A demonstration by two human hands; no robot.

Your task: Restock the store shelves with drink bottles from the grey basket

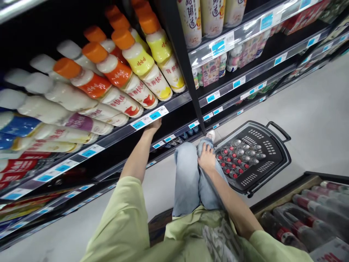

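My left hand point(155, 125) reaches in at the shelf edge, just under the price labels point(147, 118). Its fingers are hidden by the ledge, so whether they hold anything does not show. Above it stand rows of plastic drink bottles point(136, 85) with orange or white caps. My right hand point(207, 158) lies on the knee of my blue jeans point(187, 178), fingers spread and holding nothing. Beside that knee is a black shopping basket point(265, 153) on the floor, with small clear bottles point(237, 158) in it, many red-capped.
A dark shelf upright point(188, 69) divides the bays. Tall white containers point(214, 16) stand on the right-hand shelf. At lower right, a display bin point(308, 180) is loaded with large bottles point(305, 214). Pale floor point(321, 120) runs along the aisle.
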